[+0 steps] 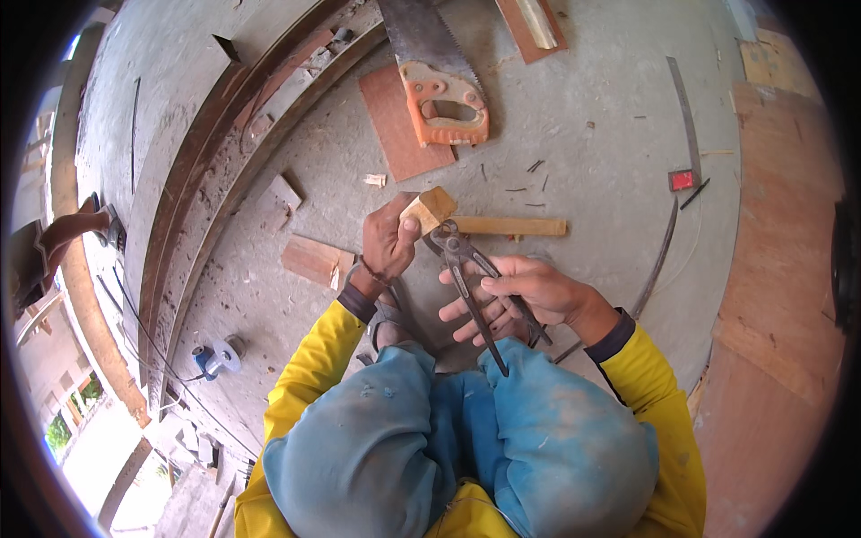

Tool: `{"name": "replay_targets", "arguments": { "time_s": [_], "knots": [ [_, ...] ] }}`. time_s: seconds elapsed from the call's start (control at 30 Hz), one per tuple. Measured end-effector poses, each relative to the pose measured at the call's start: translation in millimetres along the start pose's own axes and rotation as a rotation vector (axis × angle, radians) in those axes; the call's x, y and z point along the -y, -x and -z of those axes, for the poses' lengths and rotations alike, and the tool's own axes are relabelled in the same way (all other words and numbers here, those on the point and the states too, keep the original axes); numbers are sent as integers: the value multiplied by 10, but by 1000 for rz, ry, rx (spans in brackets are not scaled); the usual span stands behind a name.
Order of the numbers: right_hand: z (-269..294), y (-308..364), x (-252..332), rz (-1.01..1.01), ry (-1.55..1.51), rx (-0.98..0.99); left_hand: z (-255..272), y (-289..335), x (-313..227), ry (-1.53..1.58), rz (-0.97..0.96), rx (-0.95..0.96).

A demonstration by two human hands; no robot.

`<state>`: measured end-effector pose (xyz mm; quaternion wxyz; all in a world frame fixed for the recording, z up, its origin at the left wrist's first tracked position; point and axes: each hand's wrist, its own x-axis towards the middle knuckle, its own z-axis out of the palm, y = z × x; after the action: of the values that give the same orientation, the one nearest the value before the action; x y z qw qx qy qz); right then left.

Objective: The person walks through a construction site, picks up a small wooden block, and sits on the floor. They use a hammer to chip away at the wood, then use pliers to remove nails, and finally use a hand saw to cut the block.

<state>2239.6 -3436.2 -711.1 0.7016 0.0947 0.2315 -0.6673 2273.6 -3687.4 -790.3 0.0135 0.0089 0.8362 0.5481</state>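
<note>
A short wooden block [432, 208] is gripped in my left hand [390, 240], with the thumb pressed against its near face. My right hand [543, 289] holds a pair of dark metal pincers [468, 280] loosely by the handles, the fingers spread behind them. The handles stand apart and point toward my knees. The head of the pincers is at the block's lower edge; whether the jaws bite on anything there I cannot tell. Just beyond the pincers a narrow wooden strip [525, 226] lies on the concrete floor.
A handsaw [446, 112] with an orange handle rests on a reddish board [387, 112]. Curved metal channels [211, 148] run along the left. A grinder [217, 357] sits at lower left, and a red tape measure [682, 180] at right. Another person's leg [67, 235] shows far left.
</note>
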Motion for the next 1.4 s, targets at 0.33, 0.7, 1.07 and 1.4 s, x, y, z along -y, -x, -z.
{"name": "replay_targets", "arguments": {
  "time_s": [0.33, 0.7, 1.07, 1.4],
  "knots": [
    [-369, -194, -146, 203, 37, -83, 75, -118, -2, 198, 23, -129],
    [-720, -161, -252, 253, 281, -251, -211, 221, 201, 121, 289, -238],
    [-578, -204, -187, 294, 325, -218, -317, 118, -114, 523, 285, -146],
    [-559, -124, 13, 123, 226, -192, -371, 224, 453, 200, 352, -302]
  ]
}}
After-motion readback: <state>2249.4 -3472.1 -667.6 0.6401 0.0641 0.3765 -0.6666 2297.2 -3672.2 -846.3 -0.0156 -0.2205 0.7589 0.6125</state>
